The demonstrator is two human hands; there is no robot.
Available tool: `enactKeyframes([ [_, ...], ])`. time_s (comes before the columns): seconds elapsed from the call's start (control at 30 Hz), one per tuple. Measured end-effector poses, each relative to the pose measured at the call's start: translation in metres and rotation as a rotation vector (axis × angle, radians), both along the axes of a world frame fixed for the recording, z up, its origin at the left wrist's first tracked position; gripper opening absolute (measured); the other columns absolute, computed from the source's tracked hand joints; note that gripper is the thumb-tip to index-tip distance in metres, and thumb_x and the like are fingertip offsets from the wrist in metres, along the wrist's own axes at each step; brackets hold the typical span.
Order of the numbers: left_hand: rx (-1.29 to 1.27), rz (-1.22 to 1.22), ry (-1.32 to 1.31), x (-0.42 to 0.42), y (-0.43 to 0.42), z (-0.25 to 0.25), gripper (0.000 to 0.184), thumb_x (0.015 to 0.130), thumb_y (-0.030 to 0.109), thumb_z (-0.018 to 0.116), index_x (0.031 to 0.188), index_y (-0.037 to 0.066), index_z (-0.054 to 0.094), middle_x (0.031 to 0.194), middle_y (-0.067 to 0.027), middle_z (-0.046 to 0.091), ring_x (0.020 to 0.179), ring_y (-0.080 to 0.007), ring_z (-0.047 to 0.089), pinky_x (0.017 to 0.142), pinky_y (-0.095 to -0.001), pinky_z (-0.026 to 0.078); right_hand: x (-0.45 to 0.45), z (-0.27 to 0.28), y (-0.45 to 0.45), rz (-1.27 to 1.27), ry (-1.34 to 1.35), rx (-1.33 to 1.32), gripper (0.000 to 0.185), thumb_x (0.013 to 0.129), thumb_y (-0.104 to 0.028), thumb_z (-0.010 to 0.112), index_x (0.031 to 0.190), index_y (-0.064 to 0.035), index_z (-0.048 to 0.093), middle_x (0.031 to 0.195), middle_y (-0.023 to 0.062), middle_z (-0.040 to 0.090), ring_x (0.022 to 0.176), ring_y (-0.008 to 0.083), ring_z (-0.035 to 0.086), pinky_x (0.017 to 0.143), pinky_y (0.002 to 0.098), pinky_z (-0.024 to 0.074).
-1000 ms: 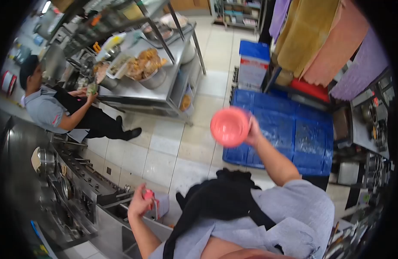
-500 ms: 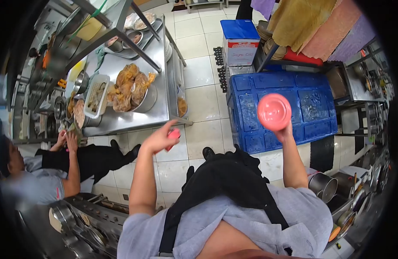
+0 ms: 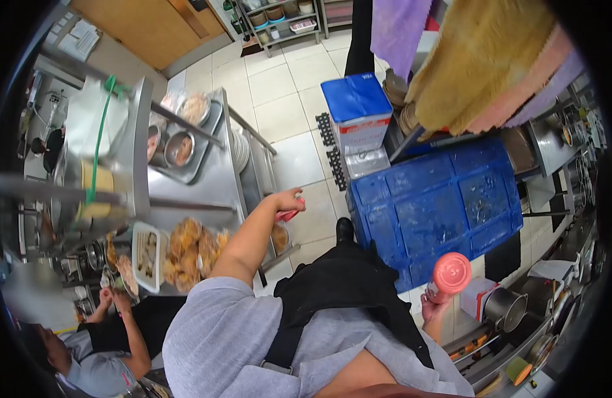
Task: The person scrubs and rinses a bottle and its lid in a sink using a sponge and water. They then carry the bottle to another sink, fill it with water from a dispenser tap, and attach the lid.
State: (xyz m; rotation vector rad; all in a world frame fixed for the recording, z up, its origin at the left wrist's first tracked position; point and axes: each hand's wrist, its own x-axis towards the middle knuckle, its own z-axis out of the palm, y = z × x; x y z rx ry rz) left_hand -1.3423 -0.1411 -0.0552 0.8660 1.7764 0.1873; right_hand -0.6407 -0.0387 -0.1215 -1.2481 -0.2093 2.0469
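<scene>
My left hand (image 3: 289, 200) is stretched forward past the steel table, its fingers curled round a small red object (image 3: 291, 214) whose kind I cannot make out. In my right hand (image 3: 434, 307) is a pink-red round container (image 3: 451, 273), held from below at my right side, near the front corner of the blue chest lid (image 3: 425, 212). Its round pink end faces up towards me. Browned cooked poultry (image 3: 190, 255) lies on the steel table to my left, beside a white plastic basket (image 3: 148, 257).
Metal bowls of raw meat (image 3: 180, 148) sit on a tray at the table's far end. A blue-topped oil box (image 3: 359, 109) stands behind the chest. Cloths (image 3: 481, 63) hang at upper right. Another person (image 3: 93, 351) works at lower left. A pot (image 3: 505, 310) stands at right.
My view has turned and I have stepped forward. My left hand has reached farther ahead with the red object. My right hand has dropped back from over the blue lid with the container.
</scene>
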Motion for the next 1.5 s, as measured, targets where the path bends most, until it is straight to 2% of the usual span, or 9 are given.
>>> enactKeyframes([
  [0.1, -0.074, 0.088, -0.027, -0.06, 0.016, -0.023, 0.103, 0.068, 0.036, 0.078, 0.152, 0.003, 0.028, 0.107, -0.0216, 0.068, 0.092, -0.0267, 0.067, 0.083, -0.0378, 0.054, -0.154, 0.071, 0.059, 0.001, 0.013, 0.024, 0.063, 0.084, -0.063, 0.062, 0.128, -0.019, 0.056, 0.117, 0.0039, 0.064, 0.087, 0.0185, 0.06, 0.069, 0.037, 0.0443],
  [0.27, -0.048, 0.279, -0.012, -0.154, 0.052, -0.013, 0.102, 0.069, 0.031, 0.08, 0.152, 0.002, 0.028, 0.11, -0.0227, 0.067, 0.096, -0.0254, 0.067, 0.081, -0.036, 0.055, -0.36, 0.044, 0.183, 0.416, 0.209, -0.008, 0.052, 0.089, -0.054, 0.057, 0.125, -0.0168, 0.059, 0.119, 0.0061, 0.064, 0.105, 0.0256, 0.056, 0.08, 0.0409, 0.0471],
  [0.5, 0.021, 0.468, -0.117, -0.325, 0.157, 0.017, 0.095, 0.069, 0.033, 0.079, 0.146, -0.001, 0.036, 0.117, -0.0219, 0.064, 0.097, -0.0314, 0.066, 0.084, -0.0392, 0.055, -0.657, 0.133, 0.252, 0.535, 0.39, 0.099, 0.046, 0.1, -0.043, 0.047, 0.133, -0.0109, 0.055, 0.131, 0.0094, 0.061, 0.116, 0.0256, 0.062, 0.09, 0.0437, 0.0542],
  [0.6, 0.216, 0.585, -0.297, -0.412, 0.22, 0.033, 0.051, 0.08, 0.026, 0.073, 0.12, -0.005, 0.061, 0.105, -0.0156, 0.068, 0.089, -0.0245, 0.066, 0.077, -0.0398, 0.056, -0.73, 0.125, 0.305, 0.582, 0.459, 0.184, 0.045, 0.102, -0.038, 0.047, 0.132, -0.0066, 0.057, 0.132, 0.012, 0.06, 0.117, 0.026, 0.061, 0.096, 0.044, 0.0528],
  [0.73, 0.523, 0.609, -0.762, -0.498, 0.314, 0.072, 0.029, 0.091, 0.025, 0.061, 0.107, 0.001, 0.061, 0.099, -0.0113, 0.067, 0.088, -0.0222, 0.067, 0.076, -0.0372, 0.059, -0.804, 0.198, 0.35, 0.632, 0.743, -0.097, 0.063, 0.099, -0.029, 0.054, 0.152, -0.006, 0.029, 0.135, 0.0279, 0.052, 0.117, 0.0409, 0.059, 0.094, 0.0565, 0.0526],
  [0.9, 0.697, 0.807, -0.944, -0.563, 0.422, 0.119, 0.031, 0.099, 0.028, 0.052, 0.124, 0.01, 0.053, 0.12, -0.0088, 0.061, 0.105, -0.0224, 0.066, 0.088, -0.0413, 0.059, -0.932, 0.151, 0.408, 0.707, 0.919, -0.046, 0.089, 0.087, -0.038, 0.065, 0.157, -0.0136, 0.015, 0.117, 0.0382, 0.059, 0.102, 0.044, 0.065, 0.095, 0.0616, 0.0478],
  [0.93, 0.735, 0.793, -0.986, -0.576, 0.436, 0.13, 0.032, 0.098, 0.027, 0.052, 0.125, 0.01, 0.053, 0.119, -0.0089, 0.062, 0.108, -0.0226, 0.065, 0.089, -0.043, 0.058, -0.971, 0.134, 0.43, 0.938, 0.755, 0.826, 0.08, 0.088, -0.032, 0.064, 0.155, -0.0152, 0.024, 0.111, 0.0358, 0.063, 0.097, 0.0402, 0.067, 0.094, 0.0593, 0.0493],
  [1.33, 1.094, 1.137, -0.906, -0.819, 0.39, 0.181, 0.049, 0.097, 0.03, 0.038, 0.136, 0.003, 0.046, 0.129, -0.0174, 0.06, 0.111, -0.0285, 0.062, 0.085, -0.044, 0.055, -1.363, 0.239, 0.47, 1.455, 0.232, 1.385, 0.033, 0.087, -0.008, 0.061, 0.12, -0.0034, 0.058, 0.085, 0.0262, 0.069, 0.078, 0.0326, 0.07, 0.075, 0.0423, 0.0561],
  [1.5, 1.248, 1.224, -0.845, -0.927, 0.377, 0.145, 0.054, 0.094, 0.035, 0.035, 0.138, 0.005, 0.047, 0.123, -0.0196, 0.063, 0.096, -0.0228, 0.062, 0.079, -0.0351, 0.05, -1.535, 0.232, 0.483, 1.779, 0.627, 0.564, 0.039, 0.096, -0.032, 0.044, 0.121, -0.0038, 0.051, 0.098, 0.0337, 0.065, 0.078, 0.0373, 0.068, 0.065, 0.0397, 0.0541],
])
